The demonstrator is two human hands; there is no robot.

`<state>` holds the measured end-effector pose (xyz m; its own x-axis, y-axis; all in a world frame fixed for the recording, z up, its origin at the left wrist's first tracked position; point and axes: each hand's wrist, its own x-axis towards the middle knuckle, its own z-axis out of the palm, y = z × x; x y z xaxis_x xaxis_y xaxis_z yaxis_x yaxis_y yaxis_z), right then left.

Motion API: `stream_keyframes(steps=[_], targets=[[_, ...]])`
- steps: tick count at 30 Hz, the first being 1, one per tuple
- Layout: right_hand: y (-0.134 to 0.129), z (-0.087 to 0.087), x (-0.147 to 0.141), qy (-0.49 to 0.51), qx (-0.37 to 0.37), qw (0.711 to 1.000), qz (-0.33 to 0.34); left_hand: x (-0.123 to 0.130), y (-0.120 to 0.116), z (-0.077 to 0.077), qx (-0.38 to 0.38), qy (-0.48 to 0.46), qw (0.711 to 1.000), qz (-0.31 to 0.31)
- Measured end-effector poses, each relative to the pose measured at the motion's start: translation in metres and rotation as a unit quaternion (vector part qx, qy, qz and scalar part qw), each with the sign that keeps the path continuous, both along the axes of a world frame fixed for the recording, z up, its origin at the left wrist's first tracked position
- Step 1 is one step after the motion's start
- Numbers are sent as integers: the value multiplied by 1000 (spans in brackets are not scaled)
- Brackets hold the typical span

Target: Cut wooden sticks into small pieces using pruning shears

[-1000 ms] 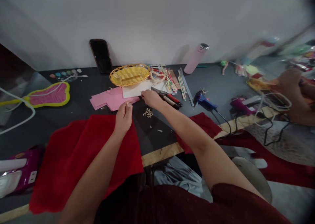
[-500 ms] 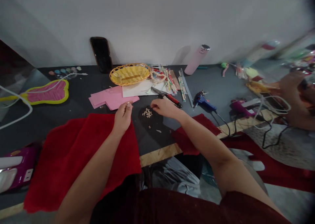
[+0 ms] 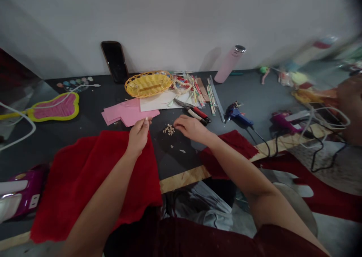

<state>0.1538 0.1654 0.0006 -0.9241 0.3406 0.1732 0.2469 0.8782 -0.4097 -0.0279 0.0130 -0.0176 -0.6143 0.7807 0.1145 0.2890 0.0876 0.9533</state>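
A little heap of small pale pieces [image 3: 169,129] lies on the dark table between my hands. My left hand [image 3: 138,134], above the far edge of the red cloth [image 3: 93,174], pinches a tiny whitish bit between thumb and finger; its kind is too small to make out. Just right of the heap, my right hand [image 3: 190,127] has its fingers drawn together at the pieces' edge. Whether anything is between those fingertips is hidden. Beyond the right hand rest pliers with red and black handles [image 3: 198,113]. Pink paper sheets [image 3: 127,112] lie past the left hand.
A yellow basket [image 3: 149,84] stands at the back beside a propped phone [image 3: 115,62] and a pink bottle [image 3: 229,64]. To the right are a blue glue gun [image 3: 240,116] with its cord and another person's arm [image 3: 350,110]. A purple device [image 3: 25,195] sits at left.
My left hand has shifted slightly left and down, still pinching the whitish bit. My right hand stays by the heap, its wrist a little lower. The view has turned slightly.
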Motion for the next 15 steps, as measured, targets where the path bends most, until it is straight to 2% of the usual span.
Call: stream_keyframes(steps=[3, 6, 8, 15], targets=[[19, 4, 1, 36, 12, 998, -45, -1, -3, 0, -20, 101, 994, -47], [33, 5, 3, 99, 12, 986, -131, 2, -3, 0, -64, 213, 970, -98], [37, 4, 5, 135, 0, 977, -168, 7, -1, -1, -90, 269, 953, -110], [39, 3, 18, 147, -46, 976, -154, 22, 13, -2, -130, 390, 901, -137]])
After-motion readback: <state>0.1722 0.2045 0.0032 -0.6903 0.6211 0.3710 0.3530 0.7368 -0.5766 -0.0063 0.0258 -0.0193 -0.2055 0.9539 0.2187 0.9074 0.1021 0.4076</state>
